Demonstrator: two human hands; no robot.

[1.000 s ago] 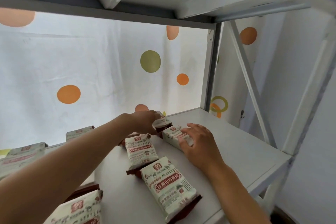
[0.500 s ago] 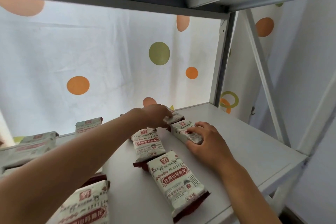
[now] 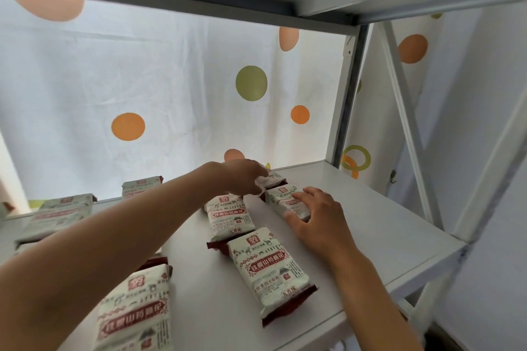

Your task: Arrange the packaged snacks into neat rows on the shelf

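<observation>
Toward the back of the white shelf board (image 3: 370, 208), two cream-and-red plastic snack packets lie one behind the other, and both my hands are on them. My right hand (image 3: 316, 216) rests flat over the nearer packet (image 3: 282, 199), fingers spread and curled round its edge to nudge it square. My left hand (image 3: 245, 177) reaches past it and pinches the corner of the rear packet (image 3: 275, 178), I judge to draw it into line with its neighbour. Just beside these, on my left, two more packets (image 3: 228, 215) and (image 3: 271, 268) run toward me in a rough column, the front one skewed. Further left another packet (image 3: 137, 308) lies near the edge, with several others (image 3: 57, 214) loose along the spotted white curtain (image 3: 171, 80) behind, not yet in rows.
</observation>
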